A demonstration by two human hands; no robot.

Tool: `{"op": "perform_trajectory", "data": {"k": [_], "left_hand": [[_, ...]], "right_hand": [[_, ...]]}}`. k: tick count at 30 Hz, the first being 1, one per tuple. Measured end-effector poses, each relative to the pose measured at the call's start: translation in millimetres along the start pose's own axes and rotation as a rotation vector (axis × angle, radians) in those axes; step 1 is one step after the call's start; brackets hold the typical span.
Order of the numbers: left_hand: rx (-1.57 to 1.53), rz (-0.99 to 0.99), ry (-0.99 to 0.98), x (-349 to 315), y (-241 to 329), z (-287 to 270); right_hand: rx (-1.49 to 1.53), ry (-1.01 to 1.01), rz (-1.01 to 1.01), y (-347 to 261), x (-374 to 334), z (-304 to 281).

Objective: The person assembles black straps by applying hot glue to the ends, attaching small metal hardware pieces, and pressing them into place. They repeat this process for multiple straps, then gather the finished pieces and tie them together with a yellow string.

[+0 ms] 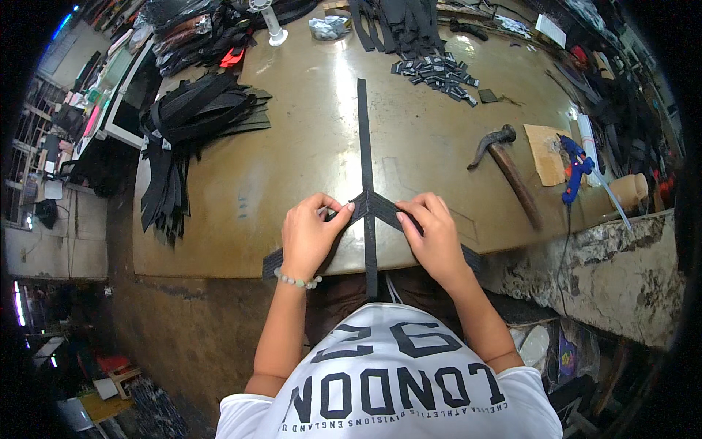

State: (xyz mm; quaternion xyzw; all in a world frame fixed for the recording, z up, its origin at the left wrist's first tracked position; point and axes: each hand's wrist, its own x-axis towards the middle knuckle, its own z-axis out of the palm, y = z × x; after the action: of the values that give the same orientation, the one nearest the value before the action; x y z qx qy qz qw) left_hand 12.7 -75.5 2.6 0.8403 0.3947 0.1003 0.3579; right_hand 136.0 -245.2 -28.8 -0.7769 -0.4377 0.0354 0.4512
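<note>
Two bare hands are at the table's (307,154) near edge, a beaded bracelet (297,280) on the left wrist. Left hand (308,233): narrow, thumb and forefinger pinching a wide black strap (384,210) just left of its bend. Right hand (433,233): likewise narrow, thumb and fingers gripping the strap's right leg. Strap lies in an inverted V between the hands, legs slanting down to the near edge on both sides. A narrow black strip (363,139) runs lengthwise through the bend, its near end past the table edge; which layer is uppermost there, cannot tell.

Right of the strip: hammer (510,170), wooden handle toward the near edge. Beyond its right side, blue glue gun (576,172) beside a tan sheet (542,152). Left: heap of dark straps (197,110). Farther: scattered small dark tags (439,73); behind them, more black strips (409,29).
</note>
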Motion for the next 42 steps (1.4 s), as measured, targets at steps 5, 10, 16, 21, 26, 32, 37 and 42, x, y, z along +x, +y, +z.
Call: {"op": "perform_trajectory", "data": {"k": [5, 10, 16, 21, 26, 32, 37, 42], "left_hand": [[-0.007, 0.165, 0.119, -7, 2, 12], [0.075, 0.175, 0.119, -8, 9, 16], [0.021, 0.134, 0.152, -9, 12, 21], [-0.088, 0.171, 0.213, -9, 6, 23], [-0.15, 0.254, 0.115, -11, -2, 15], [-0.057, 0.331, 0.161, -12, -7, 20], [-0.054, 0.356, 0.173, -13, -8, 20], [-0.041, 0.356, 0.166, -12, -8, 19]], "right_hand": [[0.035, 0.018, 0.009, -1, 1, -1], [0.012, 0.013, -0.012, 0, 0, -1], [-0.013, 0.0, -0.022, -3, 3, -2], [0.04, -0.323, -0.198, -35, -10, -29], [-0.173, -0.553, -0.366, -48, -28, -21], [-0.202, -0.517, -0.433, -31, -7, -8], [0.03, -0.521, -0.358, -26, 34, -19], [0.417, -0.405, 0.116, -10, 72, 4]]}}
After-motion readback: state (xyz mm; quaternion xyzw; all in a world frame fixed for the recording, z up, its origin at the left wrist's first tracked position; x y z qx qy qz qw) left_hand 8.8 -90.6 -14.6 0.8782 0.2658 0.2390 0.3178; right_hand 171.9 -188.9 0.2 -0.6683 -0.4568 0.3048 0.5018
